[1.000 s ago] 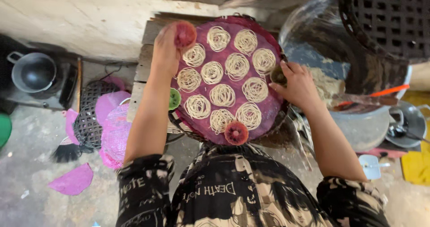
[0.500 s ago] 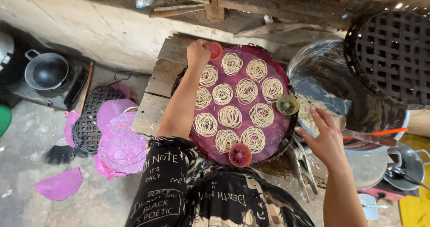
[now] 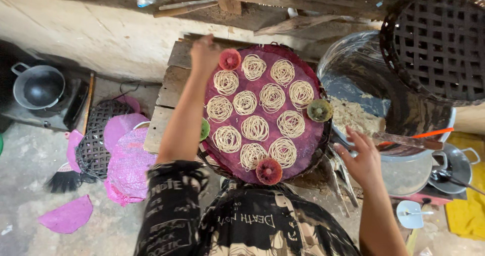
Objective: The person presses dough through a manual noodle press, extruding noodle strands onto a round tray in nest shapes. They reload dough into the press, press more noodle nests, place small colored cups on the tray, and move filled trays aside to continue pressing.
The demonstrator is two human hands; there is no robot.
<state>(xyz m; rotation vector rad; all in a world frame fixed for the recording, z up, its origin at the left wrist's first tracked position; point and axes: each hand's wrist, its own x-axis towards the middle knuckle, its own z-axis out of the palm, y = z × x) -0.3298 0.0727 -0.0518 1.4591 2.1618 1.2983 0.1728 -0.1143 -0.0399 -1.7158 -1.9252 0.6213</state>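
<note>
Right hand (image 3: 365, 161) now off tray (image 3: 313, 140)

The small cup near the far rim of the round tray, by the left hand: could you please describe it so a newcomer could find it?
Find the round purple tray of noodle coils. At its far rim, beside the left hand, sits the red cup. The other red one lies at the near rim.

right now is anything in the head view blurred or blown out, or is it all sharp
Head view: the round tray and its noodle nests are sharp and evenly lit; the left hand at the tray's far edge is slightly motion-blurred, the right hand less so; glare on the big metal basin; the top edge falls into dark shadow; wide-angle bending at the edges.
</note>
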